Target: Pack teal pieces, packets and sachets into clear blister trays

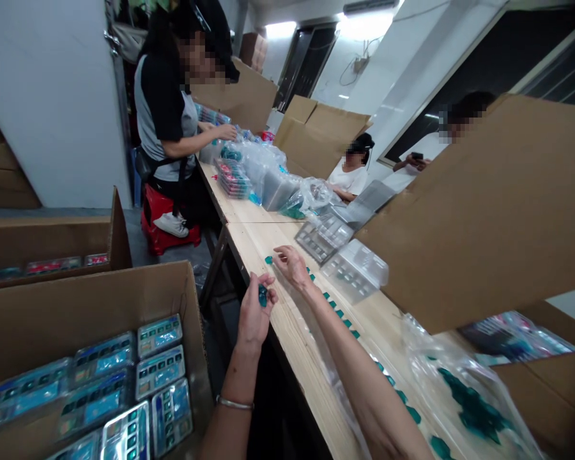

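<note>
My left hand [257,313] is palm up at the front edge of the wooden table [311,383], its fingers curled around a few dark teal plastic pieces [262,294]. My right hand [291,265] reaches over the tabletop just beyond it, fingers bent, with one small teal piece [269,260] at the fingertips. Under and beside my right forearm runs a line of similar teal pieces [339,314] spread along the table. Clear plastic blister trays [354,268] with moulded pockets lie to the right of my right hand.
A clear bag [460,383] of teal pieces lies at the right. An open carton [191,332] of packed blister sets stands at the left. A large cardboard flap [489,217] rises on the right. Bags are heaped farther along; a co-worker [172,115] sits there, with two people behind.
</note>
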Demonstrator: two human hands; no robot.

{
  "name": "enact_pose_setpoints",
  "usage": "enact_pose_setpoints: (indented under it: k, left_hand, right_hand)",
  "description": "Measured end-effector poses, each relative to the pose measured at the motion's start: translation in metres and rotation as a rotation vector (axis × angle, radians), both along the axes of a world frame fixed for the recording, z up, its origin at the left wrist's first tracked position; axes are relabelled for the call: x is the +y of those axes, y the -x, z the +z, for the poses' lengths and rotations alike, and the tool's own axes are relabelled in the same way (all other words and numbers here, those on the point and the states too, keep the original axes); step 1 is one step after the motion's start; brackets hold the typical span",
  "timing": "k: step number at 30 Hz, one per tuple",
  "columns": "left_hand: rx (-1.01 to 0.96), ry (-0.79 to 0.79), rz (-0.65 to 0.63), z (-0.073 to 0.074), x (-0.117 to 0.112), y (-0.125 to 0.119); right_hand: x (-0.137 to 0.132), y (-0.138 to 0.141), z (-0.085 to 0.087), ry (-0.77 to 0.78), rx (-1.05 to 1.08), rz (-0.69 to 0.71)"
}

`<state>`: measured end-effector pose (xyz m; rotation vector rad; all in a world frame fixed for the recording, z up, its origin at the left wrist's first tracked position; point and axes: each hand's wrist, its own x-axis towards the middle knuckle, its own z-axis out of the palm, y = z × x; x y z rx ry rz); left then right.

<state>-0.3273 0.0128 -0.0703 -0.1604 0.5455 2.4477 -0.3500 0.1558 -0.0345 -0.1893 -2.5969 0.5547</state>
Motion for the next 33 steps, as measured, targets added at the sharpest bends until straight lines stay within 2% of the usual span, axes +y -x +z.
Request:
enact_pose_setpoints:
  k: [3, 7, 10, 13, 15, 19, 21, 23, 26, 29, 31, 33]
  left_hand:
    - [-0.093, -0.094, -0.057, 0.002, 0.0, 0.002]
    - [-0.073, -0.148, -0.079, 0.004, 0.004, -0.002]
    - [-0.045, -0.147, -0.094, 0.005, 0.009, -0.009]
    - [-0.06, -0.19, -0.09, 0.006, 0.013, -0.014]
    - [-0.058, -0.198, -0.099, 0.006, 0.015, -0.016]
    - [-0.102, -0.183, -0.098, 0.009, 0.016, -0.019]
    - [-0.14, -0.192, -0.092, 0.009, 0.017, -0.021]
    - [-0.118, -0.196, -0.095, 0.008, 0.019, -0.023]
    - [0.011, -0.175, -0.117, 0.005, 0.021, -0.028]
    - [0.144, -0.111, -0.083, 0.003, 0.022, -0.032]
    - [0.206, -0.05, -0.051, 0.002, 0.022, -0.034]
    - [0.242, 0.009, -0.036, 0.002, 0.022, -0.035]
  right_hand:
    - [-0.018, -0.025, 0.018, 0.113, -0.023, -0.003]
    - [-0.047, -0.063, 0.033, 0.153, -0.137, 0.179]
    - [-0.056, -0.079, 0.03, 0.089, -0.147, 0.231]
    - [-0.052, -0.084, 0.021, 0.11, -0.126, 0.168]
    - [-0.046, -0.086, 0.017, 0.233, -0.103, 0.097]
    - [-0.037, -0.09, 0.017, 0.603, -0.057, 0.029]
    - [-0.034, -0.092, 0.019, 0.693, -0.047, 0.019]
    - [-0.032, -0.094, 0.021, 0.679, -0.026, -0.001]
    - [-0.031, -0.095, 0.02, 0.561, 0.047, -0.059]
    - [-0.029, -0.096, 0.018, 0.479, 0.079, -0.04]
    - [-0.027, -0.098, 0.017, 0.468, 0.069, -0.011]
    - [-0.026, -0.1, 0.018, 0.533, 0.039, -0.02]
